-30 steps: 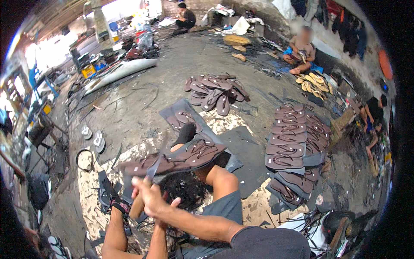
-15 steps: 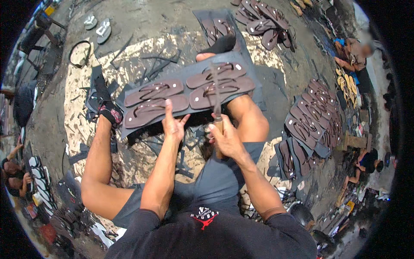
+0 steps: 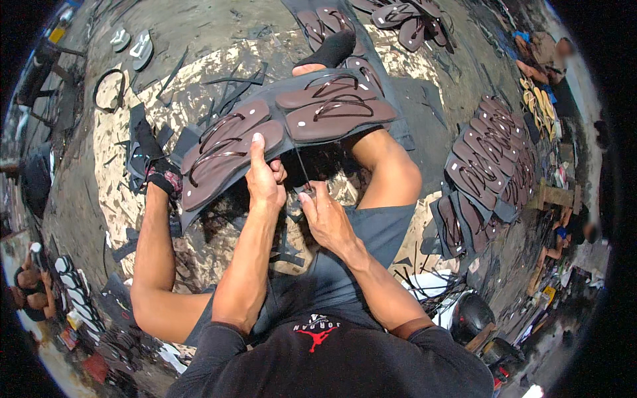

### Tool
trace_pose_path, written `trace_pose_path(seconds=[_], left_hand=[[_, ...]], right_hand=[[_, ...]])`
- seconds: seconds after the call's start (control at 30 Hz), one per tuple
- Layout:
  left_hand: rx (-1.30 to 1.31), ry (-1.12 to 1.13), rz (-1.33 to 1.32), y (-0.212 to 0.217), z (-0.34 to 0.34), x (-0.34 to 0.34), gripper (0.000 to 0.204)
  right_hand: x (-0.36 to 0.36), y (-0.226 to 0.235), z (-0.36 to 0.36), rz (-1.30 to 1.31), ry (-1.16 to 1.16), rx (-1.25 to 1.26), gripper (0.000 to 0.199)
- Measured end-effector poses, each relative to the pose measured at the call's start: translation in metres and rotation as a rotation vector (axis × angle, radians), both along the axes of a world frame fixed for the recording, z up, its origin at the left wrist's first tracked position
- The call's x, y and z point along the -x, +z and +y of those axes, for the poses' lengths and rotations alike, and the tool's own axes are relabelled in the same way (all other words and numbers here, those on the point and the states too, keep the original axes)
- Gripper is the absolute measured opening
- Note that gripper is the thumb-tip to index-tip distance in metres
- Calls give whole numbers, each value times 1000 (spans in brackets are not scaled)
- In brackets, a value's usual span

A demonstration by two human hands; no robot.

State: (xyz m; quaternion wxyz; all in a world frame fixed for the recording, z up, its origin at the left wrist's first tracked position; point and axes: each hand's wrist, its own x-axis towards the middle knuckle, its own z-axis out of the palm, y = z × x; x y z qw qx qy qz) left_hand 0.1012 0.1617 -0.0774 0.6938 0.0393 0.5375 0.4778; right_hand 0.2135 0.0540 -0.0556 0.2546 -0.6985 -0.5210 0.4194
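A dark grey rubber sheet (image 3: pixel 191 219) lies across my raised right leg (image 3: pixel 388 169), bent near its middle. On it sit two pairs of brown flip-flops, a left pair (image 3: pixel 222 156) and a right pair (image 3: pixel 345 119), with glossy brown straps and small white stickers. My left hand (image 3: pixel 267 179) grips the sheet's near edge, thumb on a flip-flop's end and fingers curled below. In my right hand (image 3: pixel 326 215) is a knife (image 3: pixel 302 166), its thin blade pointing up at the near edge between the two pairs. The handle is mostly hidden by my fingers.
Stacked brown flip-flops (image 3: pixel 488 149) lie at the right, with another heap (image 3: pixel 405 23) at the far side. Two pale sandals (image 3: pixel 141 50) and a black hoop (image 3: pixel 109 91) are at the far left. Dark offcuts (image 3: pixel 232 79) litter the floor. Other people (image 3: pixel 547 53) sit at the sides.
The knife has moved from above the right pair down and left to the sheet's near edge. My left fingers have curled in, and the sheet's left part now tilts downward.
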Motion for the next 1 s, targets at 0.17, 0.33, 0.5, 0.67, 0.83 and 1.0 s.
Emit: trace_pose_path(seconds=[0.17, 0.33, 0.5, 0.67, 0.83, 1.0], left_hand=[[-24, -55, 29, -20, -2, 6, 42], [-43, -56, 103, -31, -7, 19, 41], [-34, -104, 126, 0, -35, 6, 49], [-196, -191, 350, 57, -120, 125, 66], [-264, -507, 648, 150, -120, 195, 89], [-280, -249, 1041, 139, -134, 181, 39]], right_hand=[[4, -22, 36, -26, -12, -58, 35], [7, -64, 83, -72, 141, 28, 37], [5, -219, 170, 148, -31, -351, 51], [74, -82, 202, 714, 22, 201, 60], [65, 10, 122, 1449, 327, 363, 67], [53, 68, 94, 846, 487, -8, 65]])
